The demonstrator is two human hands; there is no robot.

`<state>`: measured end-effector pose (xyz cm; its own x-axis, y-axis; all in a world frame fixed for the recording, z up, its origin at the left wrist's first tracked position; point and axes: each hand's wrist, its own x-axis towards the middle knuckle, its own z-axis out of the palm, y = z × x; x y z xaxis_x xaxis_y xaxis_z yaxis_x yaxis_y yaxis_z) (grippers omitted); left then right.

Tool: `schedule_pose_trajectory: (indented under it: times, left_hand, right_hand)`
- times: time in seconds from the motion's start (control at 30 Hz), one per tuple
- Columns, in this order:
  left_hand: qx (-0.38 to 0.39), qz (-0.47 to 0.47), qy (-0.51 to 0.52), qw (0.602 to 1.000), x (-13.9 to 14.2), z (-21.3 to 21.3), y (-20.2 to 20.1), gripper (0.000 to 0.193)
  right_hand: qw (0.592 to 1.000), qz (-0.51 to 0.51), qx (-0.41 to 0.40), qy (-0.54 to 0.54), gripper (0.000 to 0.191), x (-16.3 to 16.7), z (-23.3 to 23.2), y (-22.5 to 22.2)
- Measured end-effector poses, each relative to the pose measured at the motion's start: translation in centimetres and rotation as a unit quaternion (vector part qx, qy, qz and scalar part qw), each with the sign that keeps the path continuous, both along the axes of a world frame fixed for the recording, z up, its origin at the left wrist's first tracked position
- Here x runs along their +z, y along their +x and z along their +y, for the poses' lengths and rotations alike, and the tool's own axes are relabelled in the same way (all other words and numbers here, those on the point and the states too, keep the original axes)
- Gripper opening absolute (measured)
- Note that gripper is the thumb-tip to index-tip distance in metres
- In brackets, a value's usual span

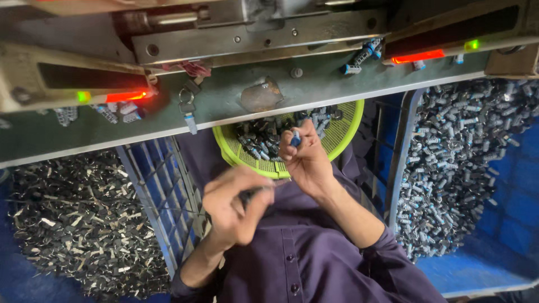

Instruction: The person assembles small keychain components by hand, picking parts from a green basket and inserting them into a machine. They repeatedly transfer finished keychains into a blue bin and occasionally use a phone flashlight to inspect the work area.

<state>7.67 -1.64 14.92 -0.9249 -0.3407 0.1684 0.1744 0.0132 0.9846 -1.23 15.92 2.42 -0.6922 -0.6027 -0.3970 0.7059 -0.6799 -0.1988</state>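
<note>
Two hands are working here. The left hand (238,205) is curling its fingers and thumb around a dark little part, mostly hidden in the grip and blurry, so I can't tell its shape. The right hand (303,157) is pinching a small blue-and-silver piece (295,138) between the fingertips, holding it up just over the near rim of the green basket (342,134).

One round lime-green mesh basket is sitting in the person's lap, half tucked under the edge of the surface (224,106), and it's holding a heap of those same little metal pieces, too many to count.

Two blue crates are flanking the person: the left crate (151,185) is carrying a pile of flat dark metal strips (78,219), and the right crate (505,230) is loaded with small silvery cylinder parts (455,163) with blue bits on them. Way too many to count in either one.

The held piece is looking like a short metal barrel with a blue end, same as the ones in the right pile.

The surface is a grey-green machine bench, scuffed and dusty. Two red indicator lights are glowing on it, one at the left (126,95) and one at the right (418,56), each with a green light next to it. A key ring with a key (188,109) is lying on it, plus a dented metal scoop-like piece (261,95) and a few stray parts. The person is wearing a dark purple buttoned shirt (303,258).
</note>
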Motion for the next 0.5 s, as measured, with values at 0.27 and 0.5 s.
schedule_pose_trajectory:
  times: [0.27, 0.5]
  left_hand:
    - [0.049, -0.153, 0.133, 0.978, -3.6, -1.0, 1.0, 0.018]
    - [-0.123, -0.029, 0.192, 0.973, -5.2, -0.9, 2.1, 0.050]
  right_hand:
    - [0.817, 0.498, -0.042, 0.289, 0.028, 7.6, -2.7, -4.8]
    - [0.286, 0.833, -0.171, 0.441, 0.029, 15.2, -9.1, -15.0]
